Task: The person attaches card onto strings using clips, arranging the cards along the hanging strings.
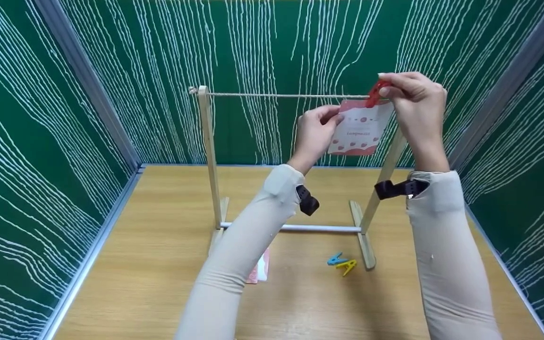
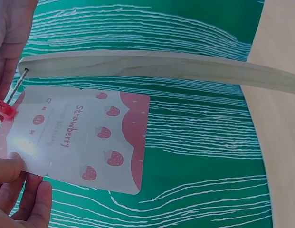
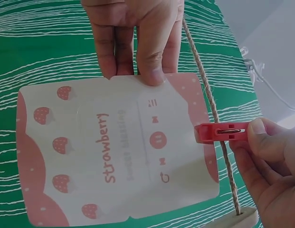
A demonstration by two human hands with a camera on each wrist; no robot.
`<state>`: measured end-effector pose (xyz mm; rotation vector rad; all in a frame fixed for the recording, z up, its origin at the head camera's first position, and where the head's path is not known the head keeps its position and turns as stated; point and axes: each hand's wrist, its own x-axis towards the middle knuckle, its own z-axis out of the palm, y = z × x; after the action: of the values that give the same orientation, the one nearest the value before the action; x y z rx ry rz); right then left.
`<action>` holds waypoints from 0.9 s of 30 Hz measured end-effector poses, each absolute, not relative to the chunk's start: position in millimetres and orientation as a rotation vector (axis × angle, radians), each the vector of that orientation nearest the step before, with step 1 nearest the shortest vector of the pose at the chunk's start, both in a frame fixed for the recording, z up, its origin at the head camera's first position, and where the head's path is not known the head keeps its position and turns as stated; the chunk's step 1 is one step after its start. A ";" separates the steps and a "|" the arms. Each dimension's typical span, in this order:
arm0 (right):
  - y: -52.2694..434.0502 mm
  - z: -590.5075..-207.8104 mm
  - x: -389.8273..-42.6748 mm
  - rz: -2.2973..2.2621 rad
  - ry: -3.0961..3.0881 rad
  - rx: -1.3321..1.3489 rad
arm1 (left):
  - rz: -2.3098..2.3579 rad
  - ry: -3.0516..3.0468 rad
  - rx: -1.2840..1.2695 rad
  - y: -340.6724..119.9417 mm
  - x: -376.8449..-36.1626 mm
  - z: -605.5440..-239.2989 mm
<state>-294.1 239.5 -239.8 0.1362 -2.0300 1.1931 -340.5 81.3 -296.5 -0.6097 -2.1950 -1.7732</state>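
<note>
1. Nearest the lens: two pale sleeves, a dark strap at each wrist, rising from the near edge of the tabletop toward a string strung high across a wooden rack.
2. Largest around it all: green walls with wavy white lines on three sides, meeting the light wood tabletop along grey trim.
3. Standing near the far edge, the rack: two posts on flat feet, a white bar joining them low down.
4. Up at the string's right end, a strawberry card, its corner pinched by the left hand between thumb and fingers.
5. Right hand squeezing a red clip, which bites card and string together; pinning looks under way, not finished.
6. Left lying at the rack's right foot: a blue clip and a yellow clip; another card half hidden under the left sleeve, so seemingly more to hang.
</note>
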 end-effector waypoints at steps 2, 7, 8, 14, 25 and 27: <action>240.0 -240.3 -294.1 1.182 -2.036 0.139 | -1.769 -2.195 -0.605 81.4 -340.5 -296.1; 241.7 -241.9 -293.1 1.165 -2.054 0.146 | -1.779 -2.205 -0.591 82.3 -340.1 -295.7; 242.1 -242.3 -292.9 1.162 -2.059 0.148 | -1.783 -2.202 -0.591 82.7 -339.9 -295.8; 243.2 -242.1 -291.7 1.154 -2.104 0.141 | -1.784 -2.194 -0.593 84.0 -338.2 -298.0; 248.0 -242.6 -284.8 1.118 -2.241 0.169 | -1.817 -2.185 -0.592 84.9 -338.7 -300.3; 249.5 -242.8 -283.5 1.135 -2.246 0.177 | -1.818 -2.195 -0.587 85.4 -339.0 -300.0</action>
<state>-283.5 249.5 -242.8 0.1767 -2.2462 1.1351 -339.0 85.4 -300.0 -0.5866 -2.1950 -1.8181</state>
